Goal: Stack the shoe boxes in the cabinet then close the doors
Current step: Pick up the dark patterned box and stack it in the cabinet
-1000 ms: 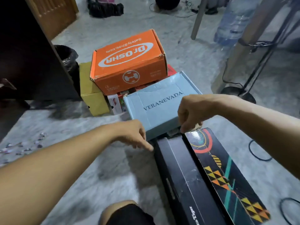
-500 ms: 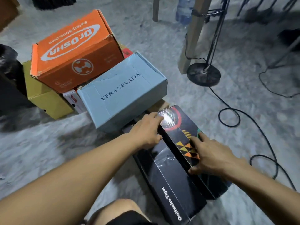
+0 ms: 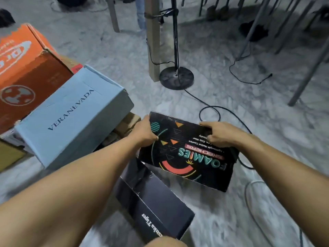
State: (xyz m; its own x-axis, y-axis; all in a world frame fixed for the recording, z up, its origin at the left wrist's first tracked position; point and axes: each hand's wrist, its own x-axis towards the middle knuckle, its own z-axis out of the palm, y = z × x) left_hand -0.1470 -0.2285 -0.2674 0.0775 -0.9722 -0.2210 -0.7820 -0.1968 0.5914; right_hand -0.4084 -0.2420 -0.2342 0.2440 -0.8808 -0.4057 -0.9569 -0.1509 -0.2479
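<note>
Both hands grip Foamies box; blue box beside.

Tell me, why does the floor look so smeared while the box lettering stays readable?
Head view: floor is streaked with motion blur; the patterned black box, gripped by the left hand and right hand, reads sharper; dim light, wide-angle bending at edges.

The patterned box is black with orange triangles, a teal striped circle, a red arc and teal lettering. Beside it lie a plain black box with white lettering, a pale blue box and an orange box. The floor is mottled grey.
</note>
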